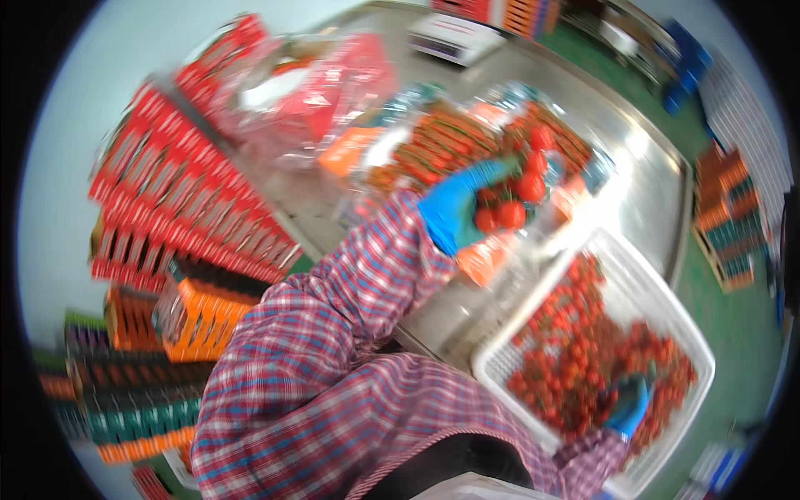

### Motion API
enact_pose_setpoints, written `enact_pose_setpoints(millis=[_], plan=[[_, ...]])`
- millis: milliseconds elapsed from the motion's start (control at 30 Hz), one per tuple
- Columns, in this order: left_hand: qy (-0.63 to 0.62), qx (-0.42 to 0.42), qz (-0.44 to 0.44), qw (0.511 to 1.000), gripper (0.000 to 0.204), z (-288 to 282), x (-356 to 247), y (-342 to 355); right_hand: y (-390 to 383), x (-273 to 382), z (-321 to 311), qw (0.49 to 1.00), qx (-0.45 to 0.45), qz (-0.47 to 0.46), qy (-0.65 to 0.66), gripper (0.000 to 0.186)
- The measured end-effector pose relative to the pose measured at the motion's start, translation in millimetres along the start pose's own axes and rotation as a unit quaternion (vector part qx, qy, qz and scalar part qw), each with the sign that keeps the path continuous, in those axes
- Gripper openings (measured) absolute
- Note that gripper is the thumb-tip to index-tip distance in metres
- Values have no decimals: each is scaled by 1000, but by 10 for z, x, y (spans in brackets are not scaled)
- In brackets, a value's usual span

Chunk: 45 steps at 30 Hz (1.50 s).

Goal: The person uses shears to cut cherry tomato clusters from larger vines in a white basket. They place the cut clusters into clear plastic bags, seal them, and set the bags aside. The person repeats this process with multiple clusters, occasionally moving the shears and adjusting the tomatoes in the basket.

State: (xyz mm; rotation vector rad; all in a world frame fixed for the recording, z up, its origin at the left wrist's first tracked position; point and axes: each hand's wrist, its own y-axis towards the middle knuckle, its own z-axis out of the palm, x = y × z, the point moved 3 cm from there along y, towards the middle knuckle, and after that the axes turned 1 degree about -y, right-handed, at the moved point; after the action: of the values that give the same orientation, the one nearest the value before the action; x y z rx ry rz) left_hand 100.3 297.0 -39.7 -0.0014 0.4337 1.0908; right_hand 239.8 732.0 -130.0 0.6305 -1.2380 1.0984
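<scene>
My left hand (pixel 457 207), in a blue and green glove, is closed round a bunch of red vine tomatoes (pixel 530 188). It holds the bunch over the metal table, at the near side of an open pack of small tomatoes on green stems (pixel 446 137). Down to the right, my right hand (pixel 631 406), gloved alike, reaches among the small red tomatoes (pixel 575 350) in a white plastic crate (pixel 650 271). Its fingers are smeared and partly hidden there, so whether they grip anything does not show.
Stacked red cartons (pixel 183 187) and clear-and-red plastic bags (pixel 333 92) stand at the left. Orange crates (pixel 208 321) lie below them. A white scale (pixel 456 39) rests at the far side of the metal table (pixel 646 171). More orange crates (pixel 725 200) stand on the green floor at right.
</scene>
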Motion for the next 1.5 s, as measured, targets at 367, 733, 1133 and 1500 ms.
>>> enact_pose_setpoints(millis=[367, 733, 1133, 1500], plan=[[46, 54, 172, 982, 54, -46, -2151, -1214, 270, -351, -116, 998, -19, 25, 57, 55], [93, -116, 153, 977, 48, 6, -1391, -802, -235, -253, 1162, 988, 137, 1, 73, 55], [106, -131, 62, 984, 47, 92, -27, -256, -770, -183, 2976, 951, 266, -113, -107, 43], [162, -50, -137, 976, 79, -74, 961, -53, -525, -23, 2313, 980, 156, -17, -118, 26]])
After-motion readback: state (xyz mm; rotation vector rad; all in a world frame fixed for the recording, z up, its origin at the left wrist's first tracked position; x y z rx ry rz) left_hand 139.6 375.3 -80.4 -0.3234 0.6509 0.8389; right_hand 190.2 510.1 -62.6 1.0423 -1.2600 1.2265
